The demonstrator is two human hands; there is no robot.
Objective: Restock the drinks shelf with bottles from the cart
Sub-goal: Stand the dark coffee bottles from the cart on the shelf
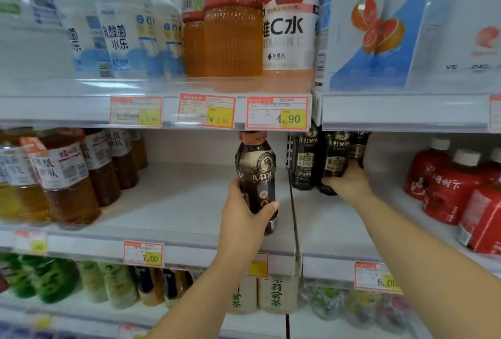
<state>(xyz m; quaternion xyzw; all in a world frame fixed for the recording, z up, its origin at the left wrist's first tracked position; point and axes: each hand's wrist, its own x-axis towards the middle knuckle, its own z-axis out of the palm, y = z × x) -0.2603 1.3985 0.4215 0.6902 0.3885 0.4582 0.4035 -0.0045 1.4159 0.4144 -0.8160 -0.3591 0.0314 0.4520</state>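
My left hand (pixel 245 214) grips a dark coffee bottle (pixel 257 173) with a brown cap, held upright just above the middle shelf (pixel 173 203). Its cap is level with the price rail above. My right hand (pixel 348 183) is wrapped around the base of another dark coffee bottle (pixel 336 157), which stands on the shelf to the right of a thin metal divider (pixel 294 216). Two more of the same dark bottles stand right beside it, one on each side (pixel 305 160). The cart is out of view.
Brown tea bottles (pixel 67 176) crowd the left of the middle shelf, red bottles (pixel 461 189) the right. The upper shelf holds white, amber and vitamin-water bottles (pixel 290 21). Price tags (pixel 276 112) line the shelf edges. More bottles fill the lower shelf (pixel 271 295).
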